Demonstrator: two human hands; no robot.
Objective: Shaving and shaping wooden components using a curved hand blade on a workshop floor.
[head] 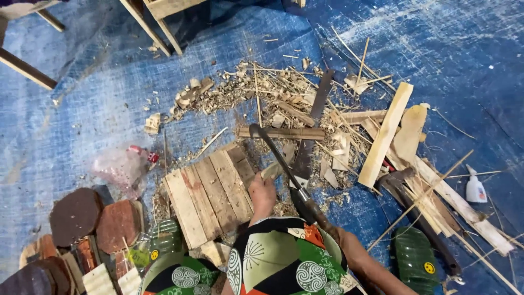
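On a blue woven tarpaulin [82,120] strewn with wood shavings and splinters, seen from the head camera, the person's left hand [263,192] reaches forward from over a patterned garment of green, black and orange [284,262], its fingers curled down around a small pale piece of wood [271,171] that it presses at the near right edge of a flat board of pale wooden slats [210,195]. The right forearm comes in from the lower right, and the right hand [323,219] is clenched around the handle of a dark metal-framed hand saw [278,158], whose curved frame runs up and away to the left, passing just beside the small piece of wood. Beyond the saw lies a brown round stick [281,133] across the debris, with a long dark blade [312,125] leaning over it. To the right lie a long pale wooden plank [385,134] and a dark hammer-like tool [420,218], with a small white glue bottle [475,187] further right. At the lower left sit dark reddish-brown rounded wooden blocks [95,221].
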